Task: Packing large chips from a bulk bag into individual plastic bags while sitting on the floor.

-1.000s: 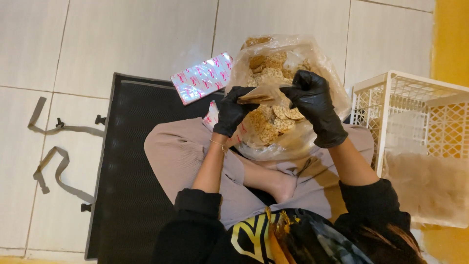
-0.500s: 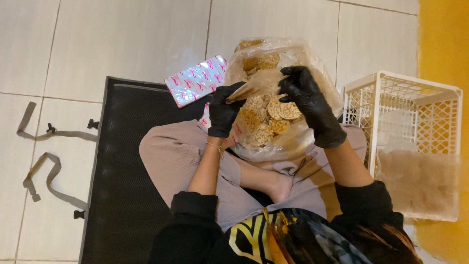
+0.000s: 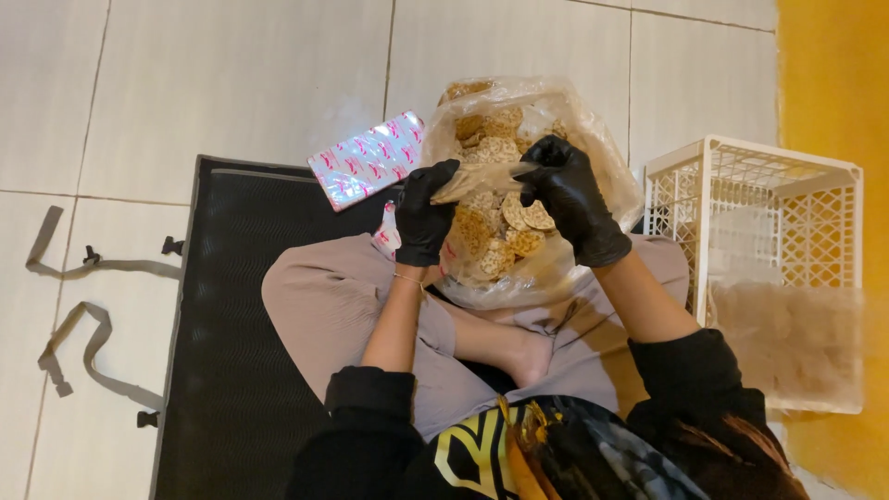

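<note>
A person is sitting cross-legged on a black mat (image 3: 231, 306) on a white tiled floor (image 3: 185, 83), seen from above. Both hands are wearing black gloves.

The left hand (image 3: 426, 215) is sitting just left of the middle of the frame. Its grip is closing narrow on one end of a small clear bag (image 3: 482, 179). The right hand (image 3: 572, 202) is sitting just right of the middle. Its grip is pinching the other end of the same small bag. The small bag is stretching between the two hands, and it looks flat. I cannot tell if anything is inside it.

Right under the hands a big clear plastic bag (image 3: 593, 139) is lying open at the upper middle of the frame. It is resting against the person's knees. It is holding lots of round brown crackers (image 3: 500, 231).

A shiny pack with pink marks (image 3: 366, 159) is lying left of the big bag, half on the mat and half on the floor. Another little bit of pink wrapper (image 3: 385, 236) is peeking out beside the left wrist.

A white plastic basket (image 3: 769, 204) with holes in its walls is standing at the right of the frame, near the right arm. Grey straps (image 3: 74, 306) are lying on the floor at the left edge.
</note>
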